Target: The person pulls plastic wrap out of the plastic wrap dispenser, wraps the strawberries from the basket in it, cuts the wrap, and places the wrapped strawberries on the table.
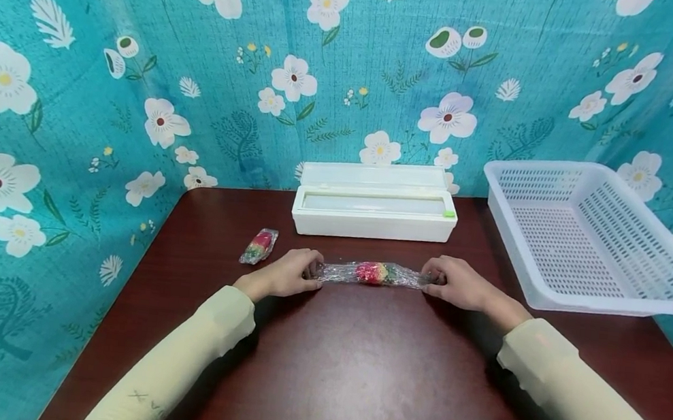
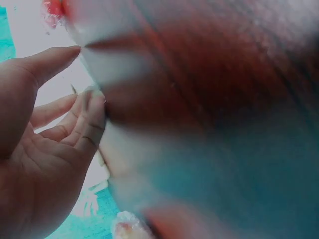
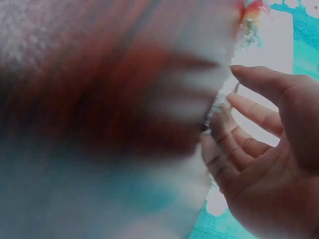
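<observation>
A strip of cling film (image 1: 339, 272) lies across the table, twisted lengthwise round a red, yellow and green piece (image 1: 371, 273) whose kind I cannot tell. At its left end, my left hand (image 1: 294, 273) has curled fingers on the film. My right hand (image 1: 458, 282) curls its fingers round the opposite end. In the left wrist view, the left thumb (image 2: 60, 59) stands apart from the other fingers. Crinkled film shows by the fingers (image 3: 227, 172) of the right hand in the right wrist view. A similar small wrapped piece (image 1: 259, 246) lies left of the left hand.
Behind the hands stands a long white cling film dispenser (image 1: 372, 226), lid raised, with a green slider (image 1: 449, 214). A white plastic basket (image 1: 512, 235) sits at the right. The dark red table (image 1: 344, 375) meets a blue flowered curtain (image 1: 354, 102) at the back.
</observation>
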